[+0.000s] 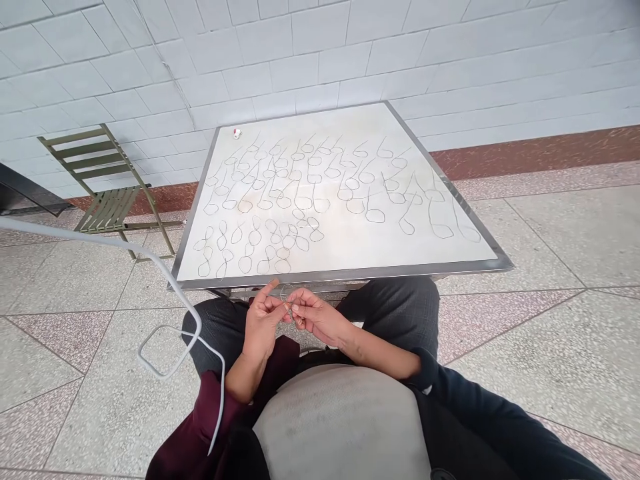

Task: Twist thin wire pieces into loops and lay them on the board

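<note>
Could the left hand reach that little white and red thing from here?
Probably not without leaning: the white and red thing is near a far corner of the table, and the left hand is busy with a thin loop.

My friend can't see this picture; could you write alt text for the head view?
A left hand and right hand pinch a thin, wire-like loop beside a white-topped table covered with many similar looped shapes. A green slatted chair stands at left, near a pale block-patterned wall.
</note>
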Action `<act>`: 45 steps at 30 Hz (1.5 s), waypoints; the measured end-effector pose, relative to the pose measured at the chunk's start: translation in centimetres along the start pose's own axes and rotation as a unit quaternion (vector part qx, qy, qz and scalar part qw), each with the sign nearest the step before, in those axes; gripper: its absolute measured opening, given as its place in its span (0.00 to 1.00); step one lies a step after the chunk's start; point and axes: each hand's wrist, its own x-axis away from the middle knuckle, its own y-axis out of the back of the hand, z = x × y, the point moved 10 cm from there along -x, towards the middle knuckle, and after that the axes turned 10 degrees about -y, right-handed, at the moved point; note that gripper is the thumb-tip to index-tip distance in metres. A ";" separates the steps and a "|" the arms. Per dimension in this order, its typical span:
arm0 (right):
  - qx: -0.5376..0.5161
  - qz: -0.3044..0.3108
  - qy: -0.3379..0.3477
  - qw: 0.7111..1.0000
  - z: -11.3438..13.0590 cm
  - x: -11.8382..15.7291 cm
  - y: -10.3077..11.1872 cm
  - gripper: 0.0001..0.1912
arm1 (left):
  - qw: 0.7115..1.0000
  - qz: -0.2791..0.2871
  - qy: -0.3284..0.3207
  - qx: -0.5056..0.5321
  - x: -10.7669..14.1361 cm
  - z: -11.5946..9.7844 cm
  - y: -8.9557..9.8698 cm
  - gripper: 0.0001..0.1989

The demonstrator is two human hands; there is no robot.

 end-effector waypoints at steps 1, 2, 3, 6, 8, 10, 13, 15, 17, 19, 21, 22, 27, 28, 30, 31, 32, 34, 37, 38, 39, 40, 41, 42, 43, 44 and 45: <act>0.011 -0.009 0.003 1.000 0.1 0.0 0.1 0.15 | 1.000 -0.001 -0.003 -0.005 0.0 0.0 0.0 0.31; 0.027 -0.019 0.007 0.999 0.2 0.0 0.3 0.15 | 1.000 -0.003 -0.008 -0.011 0.0 -0.1 0.1 0.31; 0.048 -0.030 0.012 0.998 0.4 0.0 0.4 0.16 | 1.000 -0.003 -0.014 -0.019 -0.1 -0.2 0.1 0.31; 0.133 -0.060 0.033 0.989 1.0 0.1 0.8 0.17 | 0.998 0.010 -0.026 -0.054 -0.1 -0.5 0.0 0.32; 0.187 -0.075 0.055 0.978 1.5 0.1 0.9 0.17 | 0.996 0.025 -0.027 -0.081 -0.1 -0.5 -0.1 0.33; 0.220 -0.086 0.075 0.969 2.0 0.0 0.9 0.17 | 0.994 0.036 -0.026 -0.101 0.0 -0.5 -0.1 0.33; 0.235 -0.091 0.086 0.964 2.1 -0.1 1.0 0.17 | 0.992 0.044 -0.025 -0.114 0.1 -0.4 -0.2 0.34; 0.242 -0.092 0.083 0.962 2.0 -0.3 1.0 0.17 | 0.991 0.047 -0.026 -0.123 0.1 -0.3 -0.2 0.33; 0.242 -0.095 0.077 0.963 1.8 -0.4 1.2 0.17 | 0.990 0.050 -0.027 -0.130 0.1 -0.3 -0.3 0.33; 0.235 -0.100 0.076 0.964 1.7 -0.5 1.3 0.17 | 0.990 0.046 -0.029 -0.128 0.0 -0.3 -0.2 0.33; 0.230 -0.103 0.084 0.964 1.8 -0.5 1.4 0.16 | 0.992 0.030 -0.032 -0.119 -0.2 -0.3 0.1 0.33; 0.231 -0.106 0.090 0.963 1.9 -0.5 1.4 0.16 | 0.993 0.020 -0.031 -0.113 -0.3 -0.3 0.3 0.33; 0.233 -0.132 0.107 0.957 2.5 0.0 1.6 0.13 | 0.995 0.000 -0.027 -0.095 -0.5 -0.3 0.5 0.32; 0.234 -0.139 0.113 0.956 2.7 0.1 1.6 0.12 | 0.995 0.003 -0.029 -0.092 -0.5 -0.4 0.3 0.31; 0.240 -0.152 0.127 0.950 3.1 0.4 1.7 0.11 | 0.996 0.011 -0.036 -0.084 -0.5 -0.6 0.0 0.30; 0.244 -0.158 0.134 0.947 3.3 0.5 1.7 0.11 | 0.996 0.016 -0.040 -0.080 -0.5 -0.7 -0.2 0.30; 0.248 -0.163 0.141 0.944 3.4 0.6 1.7 0.10 | 0.996 0.018 -0.043 -0.076 -0.5 -0.8 -0.3 0.29; 0.255 -0.171 0.151 0.940 3.7 0.7 1.7 0.10 | 0.996 0.018 -0.046 -0.069 -0.5 -1.0 -0.4 0.28; 0.257 -0.176 0.161 0.936 3.9 0.8 1.8 0.09 | 0.997 0.018 -0.044 -0.061 -0.5 -1.0 -0.5 0.28; 0.258 -0.178 0.163 0.935 3.9 0.8 1.8 0.09 | 0.997 0.019 -0.044 -0.059 -0.5 -0.9 -0.5 0.27; 0.260 -0.179 0.165 0.934 4.0 0.9 1.9 0.08 | 0.997 0.020 -0.044 -0.058 -0.5 -0.9 -0.4 0.27; 0.261 -0.182 0.167 0.933 4.1 0.9 1.9 0.08 | 0.997 0.020 -0.045 -0.057 -0.4 -0.9 -0.4 0.26; 0.263 -0.185 0.168 0.932 4.2 0.9 2.0 0.08 | 0.997 0.021 -0.045 -0.056 -0.4 -0.8 -0.3 0.25; 0.264 -0.189 0.170 0.930 4.3 1.0 2.2 0.08 | 0.997 0.022 -0.047 -0.055 -0.4 -0.8 -0.3 0.25; 0.263 -0.193 0.172 0.930 4.4 1.0 2.3 0.07 | 0.997 0.023 -0.048 -0.054 -0.4 -0.8 -0.3 0.24; 0.261 -0.196 0.173 0.929 4.5 1.0 2.5 0.07 | 0.997 0.027 -0.048 -0.052 -0.4 -0.7 -0.3 0.24; 0.259 -0.199 0.172 0.929 4.6 1.0 2.7 0.07 | 0.997 0.030 -0.048 -0.052 -0.4 -0.7 -0.4 0.25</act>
